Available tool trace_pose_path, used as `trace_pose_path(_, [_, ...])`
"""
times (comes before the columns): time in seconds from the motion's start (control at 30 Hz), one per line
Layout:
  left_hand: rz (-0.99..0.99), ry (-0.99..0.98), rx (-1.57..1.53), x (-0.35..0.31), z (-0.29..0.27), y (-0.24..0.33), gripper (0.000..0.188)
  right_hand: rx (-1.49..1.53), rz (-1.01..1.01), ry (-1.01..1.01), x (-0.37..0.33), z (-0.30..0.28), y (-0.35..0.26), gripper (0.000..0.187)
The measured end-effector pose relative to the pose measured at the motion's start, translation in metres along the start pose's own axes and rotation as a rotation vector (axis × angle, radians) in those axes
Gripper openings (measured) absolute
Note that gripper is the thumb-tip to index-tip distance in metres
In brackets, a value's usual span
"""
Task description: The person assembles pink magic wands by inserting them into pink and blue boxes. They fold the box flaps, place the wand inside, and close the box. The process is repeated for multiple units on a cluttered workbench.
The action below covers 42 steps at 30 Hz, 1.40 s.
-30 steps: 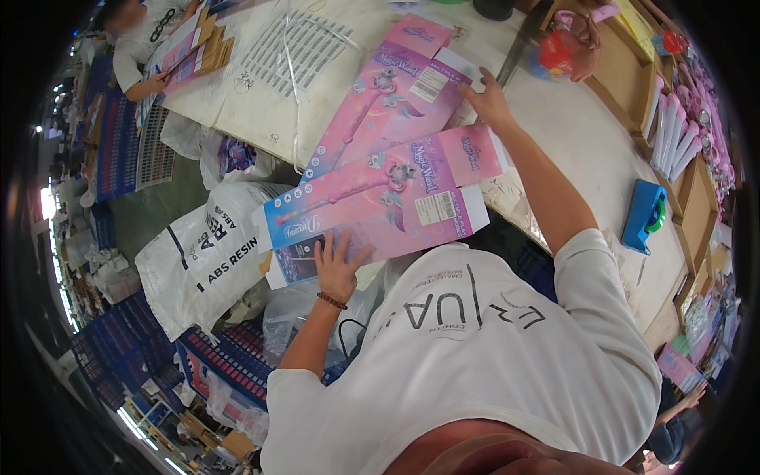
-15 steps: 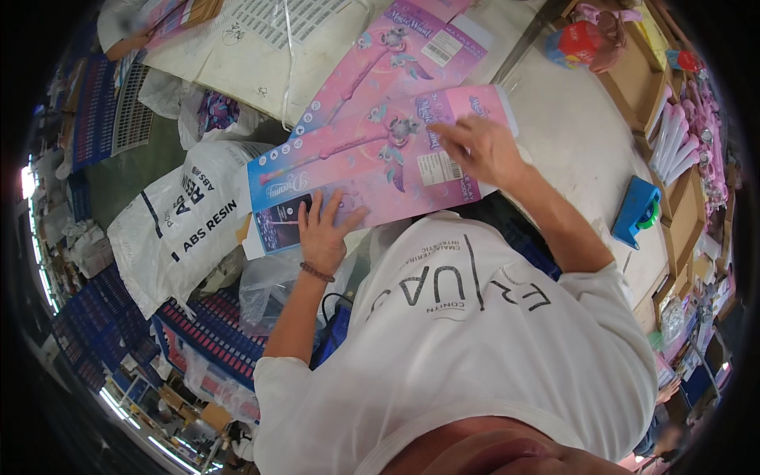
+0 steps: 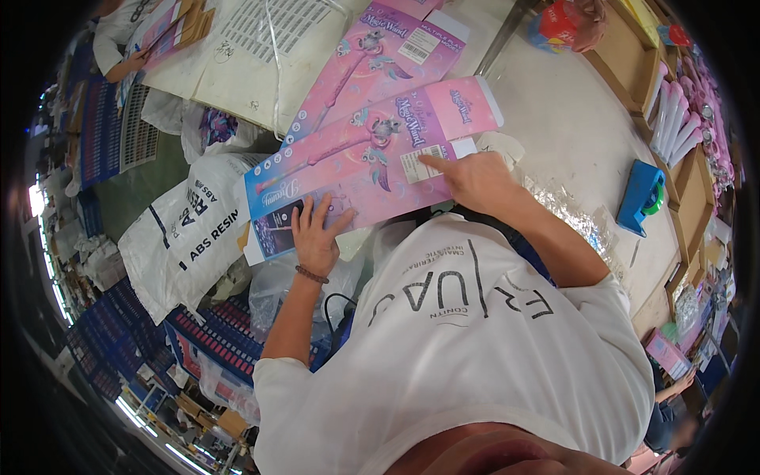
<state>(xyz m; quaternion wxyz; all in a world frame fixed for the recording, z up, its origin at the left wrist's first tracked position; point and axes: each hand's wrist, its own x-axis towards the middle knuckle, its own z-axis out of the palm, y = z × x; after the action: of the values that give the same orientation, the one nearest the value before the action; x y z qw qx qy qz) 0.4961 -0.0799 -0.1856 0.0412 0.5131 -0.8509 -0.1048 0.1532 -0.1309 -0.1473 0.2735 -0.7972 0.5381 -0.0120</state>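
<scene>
A long pink and blue flat carton printed with a wand lies slanted in front of me. Fingers spread, my left hand rests flat on its lower left end, over a dark printed panel. My right hand is at the carton's right part, with the index finger stretched onto a white barcode label and the other fingers curled, holding nothing visible. Partly under this carton is a second carton of the same print, bearing its own white label.
A blue tape dispenser stands on the white table at right. Brown cardboard trays hold pink and white wand parts. Label sheets lie at the back. A white printed sack and blue crates are at left. Another person holds cartons at far left.
My right hand has moved down and slightly left along the carton, its index finger now on the barcode label. My left hand stays on the lower left end.
</scene>
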Motion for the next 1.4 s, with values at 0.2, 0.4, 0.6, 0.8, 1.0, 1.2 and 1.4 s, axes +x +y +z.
trace_pose_path(0.2, [0.009, 0.002, 0.002, -0.004, 0.008, -0.005, 0.068, -0.123, 0.063, -0.117, -0.004, 0.007, 0.01, 0.045])
trace_pose_path(0.4, [0.024, 0.007, 0.078, -0.004, 0.015, -0.008, 0.063, 0.287, -0.084, 0.388, 0.008, 0.002, 0.033, 0.034])
trace_pose_path(0.6, [-0.012, -0.056, 0.066, -0.008, 0.014, -0.004, 0.068, 0.413, 0.111, 0.491, 0.067, -0.028, 0.098, 0.028])
trace_pose_path(0.8, [-0.037, -0.073, 0.085, -0.008, 0.011, 0.002, 0.069, 0.102, 0.253, 0.519, 0.169, -0.044, 0.176, 0.067])
trace_pose_path(1.0, [-0.042, -0.057, 0.085, -0.006, 0.004, 0.01, 0.068, 0.292, 0.356, 0.363, 0.227, -0.028, 0.206, 0.074])
trace_pose_path(1.2, [-0.08, -0.135, 0.131, -0.003, 0.007, 0.013, 0.069, 0.379, 0.363, 0.255, 0.235, -0.012, 0.212, 0.065])
trace_pose_path(1.4, [-0.047, -0.024, 0.099, -0.003, 0.029, 0.006, 0.056, 0.176, 0.303, 0.297, 0.232, -0.017, 0.203, 0.065])
